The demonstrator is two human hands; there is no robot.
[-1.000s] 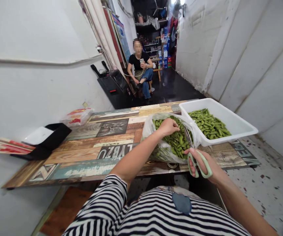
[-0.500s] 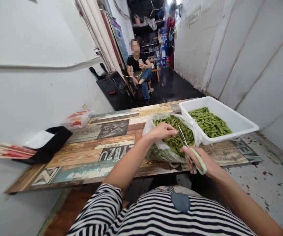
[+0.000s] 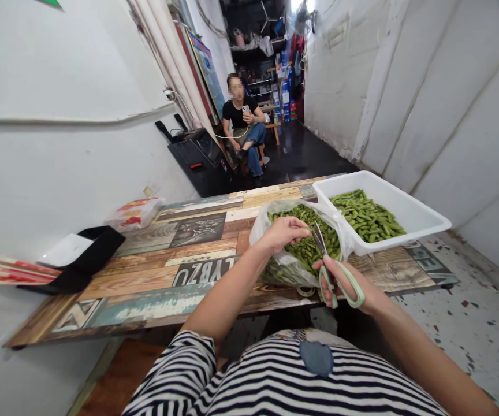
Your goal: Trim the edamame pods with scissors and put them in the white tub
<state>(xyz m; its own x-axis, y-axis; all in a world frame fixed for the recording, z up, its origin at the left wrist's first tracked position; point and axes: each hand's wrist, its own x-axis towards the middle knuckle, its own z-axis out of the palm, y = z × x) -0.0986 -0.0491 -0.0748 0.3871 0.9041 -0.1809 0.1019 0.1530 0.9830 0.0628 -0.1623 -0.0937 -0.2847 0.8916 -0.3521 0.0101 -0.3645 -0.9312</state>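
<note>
My right hand (image 3: 348, 284) is closed round the pale green handles of a pair of scissors (image 3: 321, 242), whose blades stand apart and point up over the bag. Just left of the blade tips, my left hand (image 3: 285, 233) is pinched; what lies between its fingertips is too small to make out, perhaps a pod. Beneath both hands an open clear plastic bag (image 3: 257, 226) holds many green pods (image 3: 298, 212). A white tray (image 3: 427, 222) right behind it holds more green pods (image 3: 368, 216).
The bag and tray rest on a patchwork wood table (image 3: 145, 266). At its left are a black holder (image 3: 102, 248) with red-and-white wrapped sticks (image 3: 15, 270) and a plastic packet (image 3: 134, 212). Beyond the table a seated person (image 3: 243, 118) holds a phone.
The scissors' handles and blades have spread wider in my right hand. My left hand stays pinched near the blade tips. The view has shifted slightly.
</note>
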